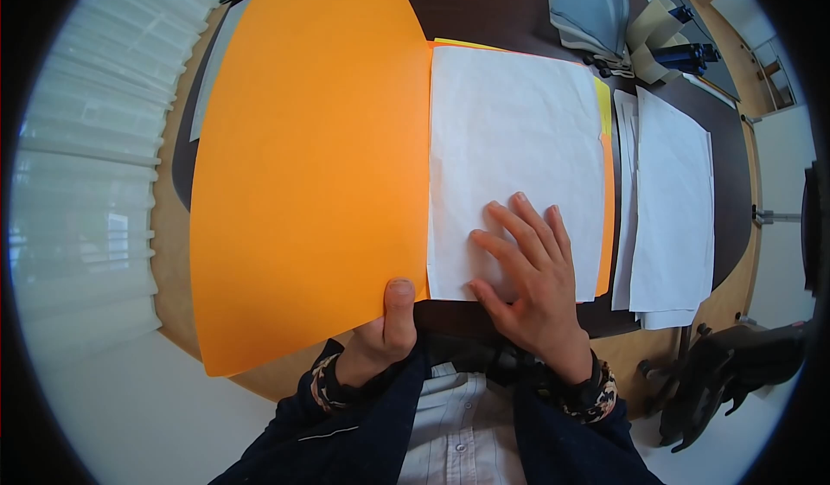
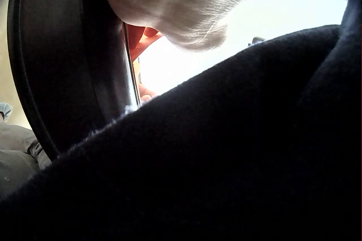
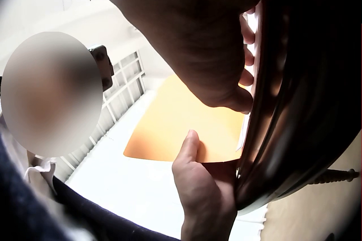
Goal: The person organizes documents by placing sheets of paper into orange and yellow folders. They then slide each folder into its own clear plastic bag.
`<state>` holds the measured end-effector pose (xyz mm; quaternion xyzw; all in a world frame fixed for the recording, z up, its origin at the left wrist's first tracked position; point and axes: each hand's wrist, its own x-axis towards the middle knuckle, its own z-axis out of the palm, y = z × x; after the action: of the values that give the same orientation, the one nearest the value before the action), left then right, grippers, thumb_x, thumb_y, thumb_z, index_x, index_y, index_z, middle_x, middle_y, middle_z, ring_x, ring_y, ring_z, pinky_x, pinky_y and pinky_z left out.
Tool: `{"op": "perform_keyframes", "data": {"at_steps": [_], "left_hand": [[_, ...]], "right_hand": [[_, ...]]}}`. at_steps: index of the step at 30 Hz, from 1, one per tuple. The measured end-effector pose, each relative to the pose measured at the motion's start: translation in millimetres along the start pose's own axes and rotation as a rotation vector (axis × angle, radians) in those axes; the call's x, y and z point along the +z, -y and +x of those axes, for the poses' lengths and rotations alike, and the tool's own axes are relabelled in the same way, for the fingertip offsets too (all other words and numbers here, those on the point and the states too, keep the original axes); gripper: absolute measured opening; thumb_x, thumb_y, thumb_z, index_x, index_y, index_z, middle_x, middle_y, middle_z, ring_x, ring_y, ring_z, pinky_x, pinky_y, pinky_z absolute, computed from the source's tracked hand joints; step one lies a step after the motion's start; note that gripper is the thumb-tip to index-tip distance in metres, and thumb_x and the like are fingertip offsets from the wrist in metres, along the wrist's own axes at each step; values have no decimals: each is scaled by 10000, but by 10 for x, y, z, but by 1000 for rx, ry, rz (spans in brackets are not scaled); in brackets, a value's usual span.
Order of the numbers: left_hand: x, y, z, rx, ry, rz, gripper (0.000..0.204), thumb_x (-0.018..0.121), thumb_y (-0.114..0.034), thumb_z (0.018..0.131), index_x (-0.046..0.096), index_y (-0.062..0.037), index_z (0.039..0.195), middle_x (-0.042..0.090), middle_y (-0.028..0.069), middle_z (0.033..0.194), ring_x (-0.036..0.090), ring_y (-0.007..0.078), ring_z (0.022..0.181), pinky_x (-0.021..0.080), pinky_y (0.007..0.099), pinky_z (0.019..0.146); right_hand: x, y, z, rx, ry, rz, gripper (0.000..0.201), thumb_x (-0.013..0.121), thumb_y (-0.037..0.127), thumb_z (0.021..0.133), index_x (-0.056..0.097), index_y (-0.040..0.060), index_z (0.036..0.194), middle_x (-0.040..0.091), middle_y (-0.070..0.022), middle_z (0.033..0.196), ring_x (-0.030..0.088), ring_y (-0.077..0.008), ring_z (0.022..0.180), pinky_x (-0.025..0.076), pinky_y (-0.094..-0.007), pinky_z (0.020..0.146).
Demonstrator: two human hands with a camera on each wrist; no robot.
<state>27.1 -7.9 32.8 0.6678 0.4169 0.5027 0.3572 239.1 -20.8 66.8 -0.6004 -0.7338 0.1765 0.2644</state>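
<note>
The left hand [image 1: 380,338] pinched the orange folder cover [image 1: 311,165] open while the right hand [image 1: 527,277] lay flat, steadying the white paper [image 1: 510,130].

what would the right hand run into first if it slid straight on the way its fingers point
Probably nothing but more of the white sheet that the right hand lies flat on; past its far edge comes the folder's yellow-orange rim, then the dark table.

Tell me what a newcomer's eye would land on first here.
The big orange folder cover, raised on the left and pinched at its lower edge by the left hand. Beside it, the right hand lies flat on white paper in the open folder; more sheets lie to the right.
</note>
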Motion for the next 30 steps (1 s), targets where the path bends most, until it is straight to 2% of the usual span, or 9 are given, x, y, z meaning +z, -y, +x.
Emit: {"op": "perform_keyframes", "data": {"at_steps": [30], "left_hand": [[-4, 15, -2, 21, 25, 3, 371, 474, -129, 1039, 530, 97, 1329, 606, 196, 1264, 616, 299, 1131, 490, 363, 993]], "right_hand": [[-55, -20, 10, -9, 29, 7, 471, 823, 164, 776, 696, 123, 1228, 573, -98, 1468, 442, -335, 1458, 265, -572, 1230]]}}
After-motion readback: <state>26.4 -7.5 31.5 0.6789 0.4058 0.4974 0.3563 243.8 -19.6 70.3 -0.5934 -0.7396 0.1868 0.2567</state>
